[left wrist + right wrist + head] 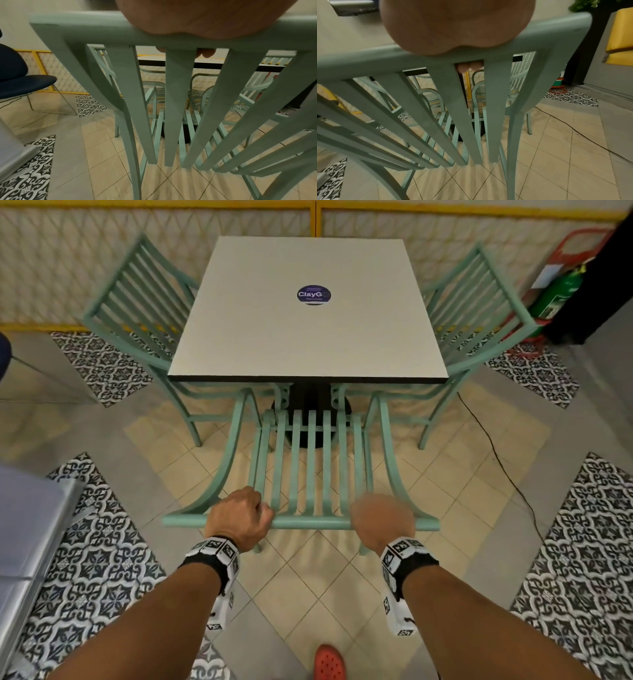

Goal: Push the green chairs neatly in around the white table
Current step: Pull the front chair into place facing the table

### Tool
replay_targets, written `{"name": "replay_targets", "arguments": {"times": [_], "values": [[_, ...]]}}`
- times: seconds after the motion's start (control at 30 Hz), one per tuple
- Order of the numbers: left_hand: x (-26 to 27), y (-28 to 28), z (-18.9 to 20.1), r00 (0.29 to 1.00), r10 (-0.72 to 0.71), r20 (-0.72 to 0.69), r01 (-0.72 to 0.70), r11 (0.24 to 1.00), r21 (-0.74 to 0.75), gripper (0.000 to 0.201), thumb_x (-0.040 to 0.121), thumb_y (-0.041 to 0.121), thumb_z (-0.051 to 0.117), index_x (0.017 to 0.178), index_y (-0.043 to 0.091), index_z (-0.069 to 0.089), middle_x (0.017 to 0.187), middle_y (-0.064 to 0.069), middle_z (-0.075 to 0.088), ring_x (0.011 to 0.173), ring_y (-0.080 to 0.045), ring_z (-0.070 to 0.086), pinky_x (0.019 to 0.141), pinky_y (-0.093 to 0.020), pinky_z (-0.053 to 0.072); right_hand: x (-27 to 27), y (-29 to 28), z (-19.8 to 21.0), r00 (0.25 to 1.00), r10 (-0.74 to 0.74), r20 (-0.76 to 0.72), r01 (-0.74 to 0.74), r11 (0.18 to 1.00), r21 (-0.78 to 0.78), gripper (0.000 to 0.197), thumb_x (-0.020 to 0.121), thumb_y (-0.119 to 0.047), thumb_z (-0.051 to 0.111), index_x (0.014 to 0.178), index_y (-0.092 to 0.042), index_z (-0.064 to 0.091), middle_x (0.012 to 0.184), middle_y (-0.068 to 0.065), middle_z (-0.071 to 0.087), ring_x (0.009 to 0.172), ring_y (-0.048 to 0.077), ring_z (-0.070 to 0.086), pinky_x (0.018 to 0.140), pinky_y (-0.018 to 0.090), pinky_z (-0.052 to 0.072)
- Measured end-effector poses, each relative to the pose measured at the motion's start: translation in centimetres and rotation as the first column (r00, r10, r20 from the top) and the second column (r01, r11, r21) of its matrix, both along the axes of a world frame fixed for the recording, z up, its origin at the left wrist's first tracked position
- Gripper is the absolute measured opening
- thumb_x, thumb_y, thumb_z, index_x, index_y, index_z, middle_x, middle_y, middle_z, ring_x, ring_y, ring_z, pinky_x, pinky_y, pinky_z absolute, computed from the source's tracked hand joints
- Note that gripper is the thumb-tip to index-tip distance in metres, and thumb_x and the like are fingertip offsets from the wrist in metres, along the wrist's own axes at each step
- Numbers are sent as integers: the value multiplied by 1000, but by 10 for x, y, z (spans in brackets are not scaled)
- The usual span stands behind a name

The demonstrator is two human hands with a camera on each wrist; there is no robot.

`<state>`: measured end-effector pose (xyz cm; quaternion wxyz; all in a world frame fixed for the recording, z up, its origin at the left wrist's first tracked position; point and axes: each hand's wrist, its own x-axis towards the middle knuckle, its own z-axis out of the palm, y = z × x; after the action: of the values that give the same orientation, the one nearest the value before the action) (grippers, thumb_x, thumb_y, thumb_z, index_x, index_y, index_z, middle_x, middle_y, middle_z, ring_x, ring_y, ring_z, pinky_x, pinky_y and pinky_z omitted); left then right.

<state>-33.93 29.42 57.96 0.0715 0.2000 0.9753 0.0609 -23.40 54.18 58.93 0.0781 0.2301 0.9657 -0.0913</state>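
Gripped the near green chair's top rail (308, 522), left hand (239, 518) and right hand (382, 518) curled round it; next, likely a straight push under the white table (308, 337).

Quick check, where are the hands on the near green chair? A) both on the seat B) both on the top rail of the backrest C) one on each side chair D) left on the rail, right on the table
B: the left hand and right hand both curl over the near chair's top rail, fingertips showing between the slats.
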Motion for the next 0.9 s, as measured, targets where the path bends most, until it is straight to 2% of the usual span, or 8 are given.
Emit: {"name": "replay_targets", "arguments": {"times": [0.1, 0.2, 0.33, 0.4, 0.53, 0.73, 0.83, 0.9], "values": [[-8, -18, -1, 1000, 14, -26, -13, 1000, 27, 38, 90, 50, 35, 66, 24, 47, 67, 7, 47, 59, -16, 49, 62, -32, 43, 0, 6, 2, 999, 34, 12, -34, 999, -21, 38, 91, -44, 30, 71, -22, 55, 63, -4, 57, 58, 19, 53, 76, 37, 44], [-21, -52, -3, 998, 56, -40, -58, 997, -45, 44, 90, 56, 26, 67, 26, 47, 62, 7, 51, 56, -15, 50, 74, -38, 40, 2, 20, 3, 990, 98, 100, -99, 995, 8, 39, 93, -40, 30, 74, -20, 57, 66, -2, 61, 63, 24, 59, 81, 42, 41], [-28, -75, 1, 997, 72, -27, -75, 990, -122, 47, 85, 57, 20, 68, 25, 50, 52, 4, 53, 49, -13, 51, 70, -35, 39, 2, 22, 1, 993, 84, 80, -85, 996, 10, 54, 92, -49, 19, 65, -22, 57, 57, -3, 57, 58, 19, 54, 81, 40, 41], [-28, -72, 3, 997, 79, -12, -80, 985, -153, 42, 83, 55, 22, 71, 25, 49, 52, 4, 53, 49, -13, 50, 68, -34, 39, 3, 23, -1, 993, 92, 75, -93, 996, 1, 53, 91, -50, 21, 64, -22, 57, 56, -4, 56, 56, 17, 54, 78, 38, 48], [-16, -60, 0, 996, 83, 27, -76, 979, -188, 35, 83, 52, 26, 75, 26, 49, 54, 4, 52, 52, -16, 52, 68, -34, 42, 5, 41, -1, 996, -4, 84, 7, 999, -36, 45, 85, -48, 29, 65, -21, 59, 58, -5, 59, 55, 15, 58, 65, 33, 55], [-27, -72, 4, 998, 70, 0, -70, 986, -151, 36, 81, 52, 26, 70, 26, 48, 52, 5, 49, 51, -19, 52, 61, -32, 38, 1, 22, -2, 997, -41, 71, 44, 998, -35, 44, 84, -46, 32, 63, -19, 60, 59, -4, 59, 55, 18, 57, 65, 32, 53], [-41, -82, 2, 998, 59, -7, -60, 989, -138, 39, 80, 52, 26, 69, 23, 51, 52, 3, 51, 49, -19, 51, 62, -33, 39, -4, 11, -1, 997, -22, 72, 25, 999, -40, 44, 87, -46, 32, 64, -20, 60, 60, -2, 60, 54, 18, 54, 61, 31, 49], [-39, -79, 1, 999, 47, -3, -47, 992, -117, 38, 81, 51, 27, 69, 23, 51, 57, 4, 51, 52, -18, 49, 64, -34, 38, -3, 11, 0, 998, -17, 68, 21, 999, -47, 43, 89, -44, 32, 67, -20, 60, 62, -1, 60, 58, 20, 56, 63, 32, 49]]}}
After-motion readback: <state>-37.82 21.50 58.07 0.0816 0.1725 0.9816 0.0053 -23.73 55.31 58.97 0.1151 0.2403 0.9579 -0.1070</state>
